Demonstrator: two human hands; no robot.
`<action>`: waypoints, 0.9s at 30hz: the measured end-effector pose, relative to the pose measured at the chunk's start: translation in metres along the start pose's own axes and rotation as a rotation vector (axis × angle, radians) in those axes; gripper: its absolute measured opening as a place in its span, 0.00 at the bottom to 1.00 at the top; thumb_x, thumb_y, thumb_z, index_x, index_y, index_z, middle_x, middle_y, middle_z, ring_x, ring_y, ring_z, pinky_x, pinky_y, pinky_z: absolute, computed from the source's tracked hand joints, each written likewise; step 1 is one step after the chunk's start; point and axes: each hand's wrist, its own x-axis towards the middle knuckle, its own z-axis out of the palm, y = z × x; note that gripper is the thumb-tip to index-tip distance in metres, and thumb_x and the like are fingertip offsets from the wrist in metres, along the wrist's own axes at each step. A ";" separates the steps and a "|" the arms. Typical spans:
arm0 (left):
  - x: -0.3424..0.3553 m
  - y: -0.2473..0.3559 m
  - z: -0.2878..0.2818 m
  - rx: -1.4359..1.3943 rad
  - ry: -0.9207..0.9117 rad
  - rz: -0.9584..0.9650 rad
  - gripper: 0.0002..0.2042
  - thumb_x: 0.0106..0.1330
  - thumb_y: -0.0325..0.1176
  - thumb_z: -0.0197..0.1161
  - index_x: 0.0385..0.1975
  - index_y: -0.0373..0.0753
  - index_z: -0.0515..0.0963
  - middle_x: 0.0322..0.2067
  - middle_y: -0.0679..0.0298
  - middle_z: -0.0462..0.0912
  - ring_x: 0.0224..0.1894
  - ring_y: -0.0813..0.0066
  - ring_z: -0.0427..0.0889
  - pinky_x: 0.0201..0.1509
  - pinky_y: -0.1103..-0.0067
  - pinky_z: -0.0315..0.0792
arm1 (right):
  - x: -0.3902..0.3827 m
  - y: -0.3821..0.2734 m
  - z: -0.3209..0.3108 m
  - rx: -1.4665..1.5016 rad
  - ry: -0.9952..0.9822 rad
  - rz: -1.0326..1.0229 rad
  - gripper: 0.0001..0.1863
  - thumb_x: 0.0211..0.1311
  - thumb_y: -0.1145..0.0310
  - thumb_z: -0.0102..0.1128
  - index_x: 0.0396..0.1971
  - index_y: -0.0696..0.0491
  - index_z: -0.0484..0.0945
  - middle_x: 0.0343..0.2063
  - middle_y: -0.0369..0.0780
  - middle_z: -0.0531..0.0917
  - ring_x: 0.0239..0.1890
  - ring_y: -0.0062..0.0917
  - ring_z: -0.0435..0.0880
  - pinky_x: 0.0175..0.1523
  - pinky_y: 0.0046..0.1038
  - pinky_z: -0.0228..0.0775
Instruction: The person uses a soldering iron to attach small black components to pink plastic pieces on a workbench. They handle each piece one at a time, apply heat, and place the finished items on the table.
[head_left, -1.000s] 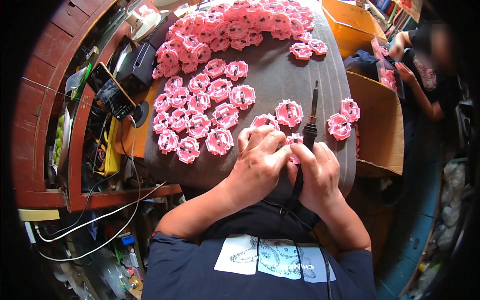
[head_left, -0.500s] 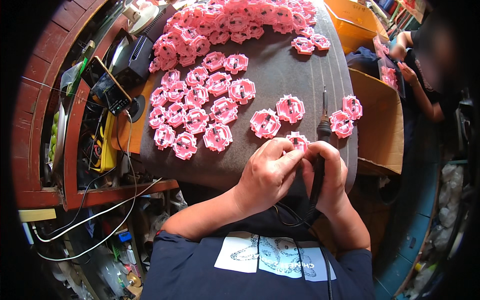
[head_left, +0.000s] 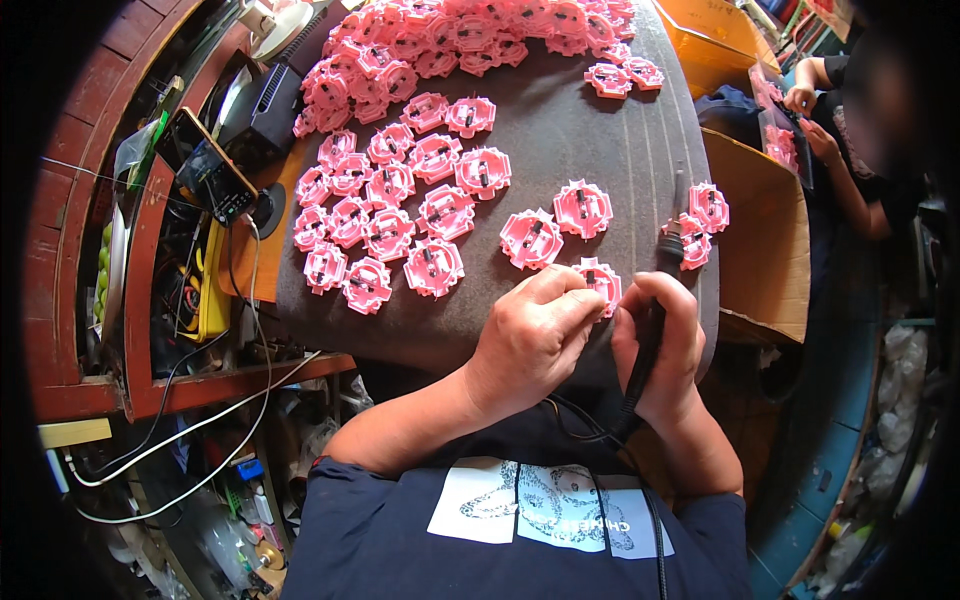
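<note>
My left hand (head_left: 535, 330) has thumb and fingers pinched together at the lower left edge of a pink plastic part (head_left: 602, 284). This part is rounded and notched, with a small dark piece in its middle. My right hand (head_left: 660, 345) is wrapped round the dark handle of a soldering iron (head_left: 669, 256), its tip pointing away from me. The right thumb and fingertips stand just right of the held part, apart from it. Close beyond lie two similar pink parts (head_left: 531, 239). Two others (head_left: 691, 243) lie on the right, partly behind the iron.
Rows of pink parts (head_left: 388, 233) cover the left of the dark work board (head_left: 560, 130), with a big heap (head_left: 440, 40) at the far end. A phone (head_left: 213, 170) stands at the left. Cardboard boxes (head_left: 755, 240) and another person's hands (head_left: 810, 120) are on the right.
My right hand has moved slightly right, its fingers away from the pink part, and the soldering iron has shifted right with it. My left hand stays at the part.
</note>
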 end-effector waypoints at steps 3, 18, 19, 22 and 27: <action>0.000 -0.001 0.001 0.027 0.016 0.016 0.10 0.63 0.18 0.72 0.43 0.34 0.86 0.38 0.56 0.84 0.38 0.59 0.87 0.41 0.71 0.81 | -0.004 -0.001 0.003 -0.019 0.078 -0.159 0.29 0.53 0.88 0.69 0.56 0.59 0.72 0.39 0.49 0.84 0.32 0.41 0.85 0.37 0.36 0.79; 0.000 0.005 0.000 -0.016 0.061 -0.038 0.14 0.62 0.20 0.72 0.47 0.41 0.89 0.35 0.59 0.82 0.37 0.59 0.85 0.41 0.69 0.81 | -0.002 0.003 0.004 -0.047 -0.013 -0.224 0.28 0.49 0.85 0.69 0.55 0.57 0.77 0.35 0.48 0.83 0.28 0.43 0.79 0.33 0.40 0.72; 0.000 0.004 0.000 -0.014 0.065 -0.030 0.14 0.61 0.20 0.72 0.47 0.41 0.89 0.35 0.59 0.82 0.37 0.59 0.85 0.41 0.68 0.81 | -0.002 0.004 0.004 -0.056 -0.009 -0.223 0.28 0.49 0.85 0.69 0.55 0.57 0.77 0.35 0.48 0.83 0.28 0.43 0.79 0.33 0.40 0.72; 0.000 0.002 0.003 0.015 0.076 0.003 0.13 0.61 0.20 0.71 0.45 0.38 0.87 0.37 0.58 0.82 0.38 0.57 0.85 0.42 0.68 0.81 | 0.000 0.004 0.006 -0.037 0.013 -0.235 0.27 0.52 0.85 0.69 0.55 0.57 0.77 0.35 0.47 0.83 0.27 0.42 0.78 0.32 0.40 0.71; 0.000 0.002 0.002 0.119 0.046 0.034 0.10 0.62 0.18 0.71 0.42 0.33 0.84 0.38 0.55 0.83 0.39 0.56 0.86 0.42 0.69 0.81 | -0.006 0.000 -0.005 0.009 0.051 -0.205 0.20 0.63 0.78 0.69 0.55 0.60 0.78 0.38 0.48 0.85 0.31 0.42 0.84 0.34 0.37 0.76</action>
